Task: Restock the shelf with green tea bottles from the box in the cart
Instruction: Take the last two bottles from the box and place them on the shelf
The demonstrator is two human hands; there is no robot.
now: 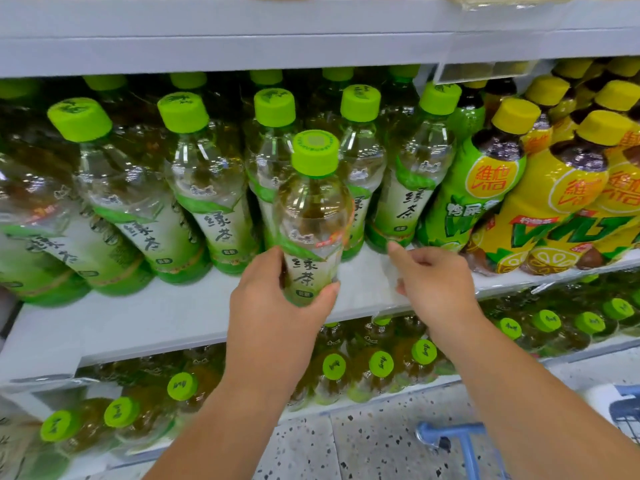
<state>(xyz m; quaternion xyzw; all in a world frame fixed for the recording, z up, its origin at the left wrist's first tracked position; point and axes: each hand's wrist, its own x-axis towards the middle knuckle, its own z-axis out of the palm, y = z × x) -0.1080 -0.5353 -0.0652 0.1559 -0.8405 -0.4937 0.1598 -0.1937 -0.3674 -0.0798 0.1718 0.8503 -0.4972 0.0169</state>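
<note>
My left hand (277, 299) grips the lower part of a green tea bottle (313, 206) with a lime cap, holding it upright over the front of the white shelf (173, 313). Behind it stands a row of several matching green tea bottles (204, 188), leaning back. My right hand (433, 278) hovers just right of the held bottle, index finger extended toward the base of a shelved bottle (405, 202), holding nothing. Neither the box nor its bottles can be seen.
Yellow and green lemon tea bottles (540, 202) fill the shelf's right side. A lower shelf (346, 368) holds more green-capped bottles. The blue cart frame (464, 441) shows at bottom right over speckled floor. A shelf board (242, 46) runs overhead.
</note>
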